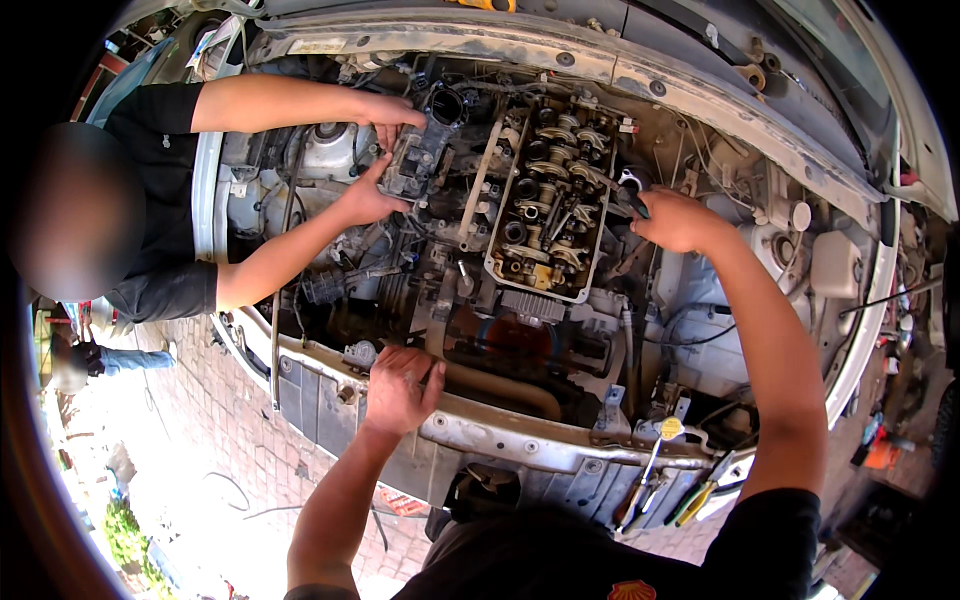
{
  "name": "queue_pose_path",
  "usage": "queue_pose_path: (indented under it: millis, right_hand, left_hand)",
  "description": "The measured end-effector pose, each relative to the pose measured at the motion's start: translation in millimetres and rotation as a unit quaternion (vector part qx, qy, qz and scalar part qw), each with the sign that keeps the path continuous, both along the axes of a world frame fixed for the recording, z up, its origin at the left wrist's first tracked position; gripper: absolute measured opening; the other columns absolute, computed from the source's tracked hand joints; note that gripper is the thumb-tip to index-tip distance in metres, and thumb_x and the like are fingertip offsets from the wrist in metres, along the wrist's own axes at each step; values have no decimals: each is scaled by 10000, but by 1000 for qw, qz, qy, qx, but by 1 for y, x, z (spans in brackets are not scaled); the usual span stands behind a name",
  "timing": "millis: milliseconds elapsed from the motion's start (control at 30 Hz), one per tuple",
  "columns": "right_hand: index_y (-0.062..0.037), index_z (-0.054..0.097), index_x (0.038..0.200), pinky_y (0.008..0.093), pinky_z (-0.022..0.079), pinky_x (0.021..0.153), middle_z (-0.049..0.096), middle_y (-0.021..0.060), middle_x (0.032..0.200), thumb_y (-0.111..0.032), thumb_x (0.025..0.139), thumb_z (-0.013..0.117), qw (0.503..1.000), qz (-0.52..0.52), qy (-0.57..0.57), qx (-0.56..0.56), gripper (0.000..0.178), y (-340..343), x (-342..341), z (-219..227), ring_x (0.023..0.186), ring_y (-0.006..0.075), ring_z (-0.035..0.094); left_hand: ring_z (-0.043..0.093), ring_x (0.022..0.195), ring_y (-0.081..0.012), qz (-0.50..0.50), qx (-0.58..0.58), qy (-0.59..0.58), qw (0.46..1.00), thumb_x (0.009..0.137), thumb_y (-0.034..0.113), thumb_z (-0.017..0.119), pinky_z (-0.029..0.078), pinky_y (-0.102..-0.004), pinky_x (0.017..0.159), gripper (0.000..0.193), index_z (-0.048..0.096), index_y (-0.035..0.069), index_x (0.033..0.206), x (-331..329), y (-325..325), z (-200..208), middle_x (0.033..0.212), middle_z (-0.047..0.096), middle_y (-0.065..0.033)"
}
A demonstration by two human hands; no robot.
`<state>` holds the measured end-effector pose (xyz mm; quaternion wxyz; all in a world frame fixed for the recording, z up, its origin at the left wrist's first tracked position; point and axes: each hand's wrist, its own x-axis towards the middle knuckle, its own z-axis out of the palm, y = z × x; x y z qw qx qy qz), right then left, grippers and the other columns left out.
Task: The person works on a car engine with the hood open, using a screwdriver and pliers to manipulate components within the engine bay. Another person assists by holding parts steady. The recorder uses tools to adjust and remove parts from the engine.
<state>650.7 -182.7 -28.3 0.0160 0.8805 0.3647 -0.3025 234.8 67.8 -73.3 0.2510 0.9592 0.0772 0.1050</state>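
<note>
Fingers of the right hand (672,220) close on a wrench (632,190) at the right edge of the open cylinder head (545,200), probably on a bolt there. The left hand (398,388), fingers spread flat, braces on the front panel (520,435) below the head (a co-worker's hands (375,195) hold a part (418,155) to its left).
</note>
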Motion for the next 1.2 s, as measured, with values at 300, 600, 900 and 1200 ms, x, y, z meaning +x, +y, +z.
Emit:
queue_pose_path:
  millis: [300, 600, 900, 1200]
  right_hand:
    - [18, 620, 1372, 526, 455, 1182, 573, 216, 1481, -326, 1020, 681, 993, -1, -78, 87, 496, -69, -88, -18, 1415, 426, 535]
    - [30, 656, 1164, 521, 518, 1070, 611, 227, 1304, -245, 953, 755, 987, -43, -10, 151, 360, -127, -153, -15, 1233, 441, 618]
    - [29, 655, 1099, 524, 556, 974, 619, 230, 1187, -229, 928, 777, 976, -113, -12, 186, 333, -173, -188, -61, 1131, 440, 648]
    - [4, 654, 1054, 530, 557, 938, 630, 214, 1120, -241, 938, 778, 963, -156, 28, 220, 298, -186, -212, -67, 1080, 444, 655]
  left_hand:
    - [708, 871, -390, 4, -21, -75, 997, 902, 58, 751, 562, -475, 825, 189, 734, 17, 1086, 40, -7, 24, 947, 732, -161]
    - [715, 1095, -408, -16, 49, 88, 995, 944, 174, 741, 582, -499, 955, 321, 687, 76, 1244, 240, -2, -17, 1160, 722, -199]
    - [751, 1085, -379, -99, 186, 210, 955, 958, 280, 706, 607, -479, 964, 367, 686, 39, 1234, 284, -8, -16, 1142, 766, -189]
    - [769, 1053, -388, -62, 214, 196, 955, 1011, 354, 660, 614, -468, 932, 353, 727, 34, 1144, 284, -19, -12, 1110, 791, -199]
